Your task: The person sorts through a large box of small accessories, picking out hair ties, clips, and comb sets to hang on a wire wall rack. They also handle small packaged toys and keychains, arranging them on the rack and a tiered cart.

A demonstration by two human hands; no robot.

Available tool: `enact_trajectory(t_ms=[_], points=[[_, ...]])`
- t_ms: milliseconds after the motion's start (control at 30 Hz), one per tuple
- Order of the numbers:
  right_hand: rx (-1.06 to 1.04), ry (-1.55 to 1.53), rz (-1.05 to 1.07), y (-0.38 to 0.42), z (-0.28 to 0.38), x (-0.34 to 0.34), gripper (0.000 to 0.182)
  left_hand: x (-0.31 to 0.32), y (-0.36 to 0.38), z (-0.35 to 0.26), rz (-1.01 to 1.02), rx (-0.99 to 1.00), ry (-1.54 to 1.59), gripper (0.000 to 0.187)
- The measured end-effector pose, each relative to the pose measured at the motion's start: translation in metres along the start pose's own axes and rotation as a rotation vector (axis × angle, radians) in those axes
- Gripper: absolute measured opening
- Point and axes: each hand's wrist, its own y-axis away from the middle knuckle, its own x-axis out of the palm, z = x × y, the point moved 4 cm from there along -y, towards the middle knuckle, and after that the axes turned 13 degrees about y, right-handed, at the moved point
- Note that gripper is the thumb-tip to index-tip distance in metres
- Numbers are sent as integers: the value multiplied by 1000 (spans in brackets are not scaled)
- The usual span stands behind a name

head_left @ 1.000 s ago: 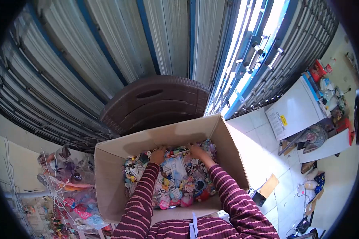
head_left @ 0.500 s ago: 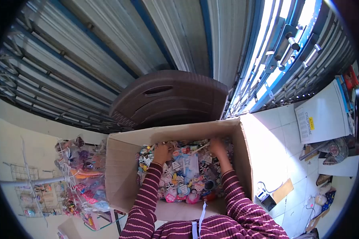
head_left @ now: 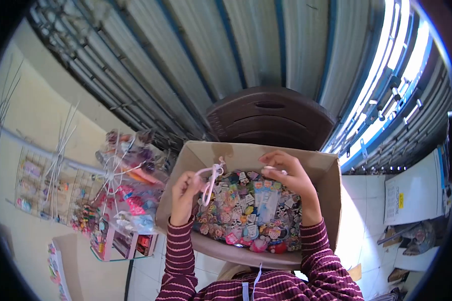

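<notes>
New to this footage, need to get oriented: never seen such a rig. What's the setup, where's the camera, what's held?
There is no machine: these are a person's own bare hands. One camera, worn on the head, looks forward and down. Below it stands an open cardboard box with many small, colourful trinkets inside. The left hand holds a pale pink looped band above them. The right hand seems to pinch something small and pale, too unclear to name. Behind the box is a brown chair back.
</notes>
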Motion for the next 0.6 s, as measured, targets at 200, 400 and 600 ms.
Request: enact_trajectory(t_ms=[200, 400, 600], points=[[-197, -417, -19, -11, 92, 50, 11, -62, 63, -89, -99, 296, 288, 21], [-477, -583, 101, -12, 183, 148, 26, -131, 157, -147, -57, 469, 861, 23], [-458, -835, 337, 8, 236, 276, 40, -205, 272, -172, -301, 707, 680, 35]])
